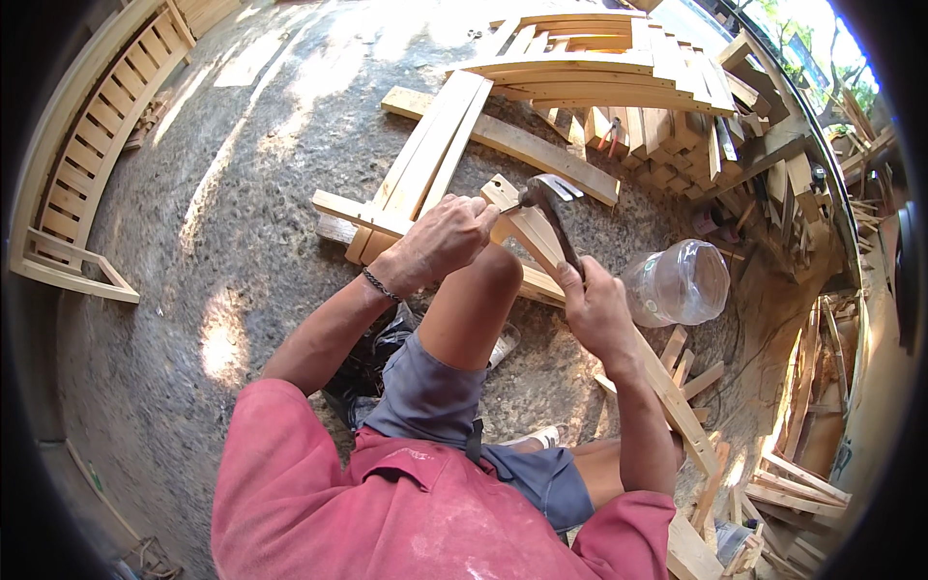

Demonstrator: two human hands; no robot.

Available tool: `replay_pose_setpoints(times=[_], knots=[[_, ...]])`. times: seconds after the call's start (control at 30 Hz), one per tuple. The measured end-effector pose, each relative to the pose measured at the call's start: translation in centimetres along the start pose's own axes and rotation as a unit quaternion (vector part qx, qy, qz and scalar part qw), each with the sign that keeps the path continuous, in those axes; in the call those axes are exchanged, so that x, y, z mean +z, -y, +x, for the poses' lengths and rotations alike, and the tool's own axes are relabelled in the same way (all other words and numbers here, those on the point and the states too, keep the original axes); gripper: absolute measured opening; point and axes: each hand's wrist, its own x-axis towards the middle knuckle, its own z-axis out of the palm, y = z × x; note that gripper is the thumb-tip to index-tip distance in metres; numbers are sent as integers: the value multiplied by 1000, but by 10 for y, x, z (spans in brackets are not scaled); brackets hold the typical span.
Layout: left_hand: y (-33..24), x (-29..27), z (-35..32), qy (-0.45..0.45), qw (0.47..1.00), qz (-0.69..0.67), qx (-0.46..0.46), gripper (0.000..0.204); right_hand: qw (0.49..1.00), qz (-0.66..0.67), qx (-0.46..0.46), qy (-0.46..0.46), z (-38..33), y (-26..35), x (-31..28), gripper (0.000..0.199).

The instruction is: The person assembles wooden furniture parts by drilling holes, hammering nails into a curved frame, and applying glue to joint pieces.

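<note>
My right hand (599,307) is wrapped round the handle of a claw hammer (558,217). The hammer's head is up beside my left hand (443,244), whose fingers are pinched together over my raised knee. Between those fingertips and the hammer head shows a thin dark nail (509,209). Just beyond the knee is the holed end of a long pale wooden board (530,230), which runs down to the right beneath my right forearm. My left fingers partly hide what they grip, and whether the hammer touches the nail is unclear.
Loose planks (425,159) and a thick beam (522,145) lie ahead. Slatted wooden frames (580,70) rest on stacked timber, near red-handled pliers (610,133). A clear plastic jug (681,282) is at the right. Another slatted frame (97,130) stands at far left; scrap wood lies lower right.
</note>
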Motion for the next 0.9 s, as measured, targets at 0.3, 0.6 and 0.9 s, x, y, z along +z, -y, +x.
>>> replay_pose_setpoints(times=[0.3,0.6,0.9], knots=[[-5,-11,2,29,999,41,11,9,822,446,-284,-212,-17,102,-148,22],[3,-5,-14,9,1000,10,14,10,1000,2,-8,-1,-17,4,-2,31],[5,-6,-16,18,1000,15,-7,22,985,151,75,-37,-29,0,-8,36]])
